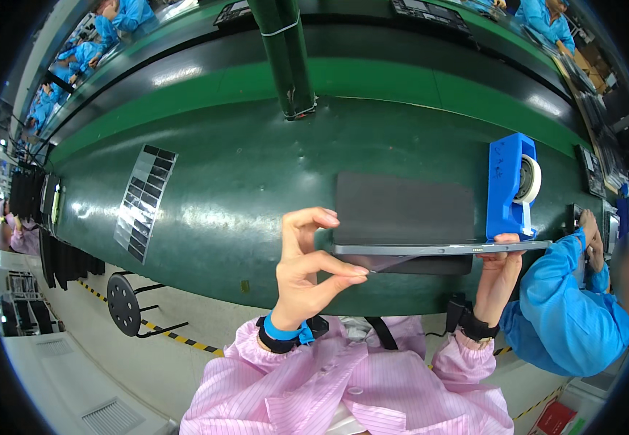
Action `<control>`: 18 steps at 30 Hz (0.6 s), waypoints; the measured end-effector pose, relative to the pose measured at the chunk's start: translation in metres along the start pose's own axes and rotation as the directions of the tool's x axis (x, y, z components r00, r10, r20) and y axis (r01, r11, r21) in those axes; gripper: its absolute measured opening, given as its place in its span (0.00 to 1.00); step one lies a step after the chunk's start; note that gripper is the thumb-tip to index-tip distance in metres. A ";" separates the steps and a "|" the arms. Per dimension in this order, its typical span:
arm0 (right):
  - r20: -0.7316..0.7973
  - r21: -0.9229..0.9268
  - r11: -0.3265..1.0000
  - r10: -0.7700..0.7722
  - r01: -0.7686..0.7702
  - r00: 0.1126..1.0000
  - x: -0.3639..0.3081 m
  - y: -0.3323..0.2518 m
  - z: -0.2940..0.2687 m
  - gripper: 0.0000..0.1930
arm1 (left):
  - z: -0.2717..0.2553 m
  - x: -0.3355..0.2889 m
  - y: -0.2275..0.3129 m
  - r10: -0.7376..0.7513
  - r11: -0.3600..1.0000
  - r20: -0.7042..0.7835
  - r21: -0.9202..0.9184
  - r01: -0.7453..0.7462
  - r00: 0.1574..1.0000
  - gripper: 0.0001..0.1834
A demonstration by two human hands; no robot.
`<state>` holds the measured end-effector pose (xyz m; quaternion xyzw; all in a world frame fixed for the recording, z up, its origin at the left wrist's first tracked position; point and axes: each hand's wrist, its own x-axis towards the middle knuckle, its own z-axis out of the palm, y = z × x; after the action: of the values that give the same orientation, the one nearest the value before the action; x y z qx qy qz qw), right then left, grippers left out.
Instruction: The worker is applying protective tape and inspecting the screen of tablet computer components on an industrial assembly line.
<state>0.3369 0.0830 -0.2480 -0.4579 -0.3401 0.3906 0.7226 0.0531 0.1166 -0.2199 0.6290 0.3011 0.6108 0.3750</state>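
Observation:
A thin grey tablet-like slab [430, 249] is held edge-on above the table, with a row of small contacts along its side. My right hand [501, 270] grips its right part, thumb above and fingers beneath. My left hand [310, 267] is at the slab's left end, thumb and a finger pinched together on the corner of a thin dark film [396, 262]. That film slants up to the slab's underside; how it is joined there I cannot tell. The other left fingers curl above the slab's end. A black mat [405, 206] lies under and behind the slab.
A blue tape dispenser [499, 185] with a white roll stands right of the mat. On the left lies a sheet of black stickers [146, 203]. A green post [285, 65] rises at the back. A co-worker in blue [572, 304] sits close on my right; a round stool [124, 304] stands left.

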 end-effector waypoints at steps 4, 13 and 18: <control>0.000 -0.017 1.000 0.020 -0.020 1.000 -0.001 -0.002 0.002 0.17 | 0.010 -0.013 0.000 -0.107 0.994 0.084 0.022 0.105 0.991 0.08; 0.051 0.000 1.000 -0.012 0.012 0.999 -0.001 -0.001 -0.008 0.16 | -0.002 -0.013 -0.002 -0.368 0.858 -0.110 -0.422 0.291 0.924 0.15; -0.018 -0.070 0.997 -0.022 0.021 1.000 -0.006 -0.005 -0.002 0.16 | 0.001 0.006 0.017 -0.358 0.899 -0.096 -0.305 0.315 0.929 0.24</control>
<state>0.3373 0.0753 -0.2450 -0.4829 -0.3516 0.3663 0.7135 0.0533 0.1126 -0.2025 0.4590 0.3421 0.6189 0.5379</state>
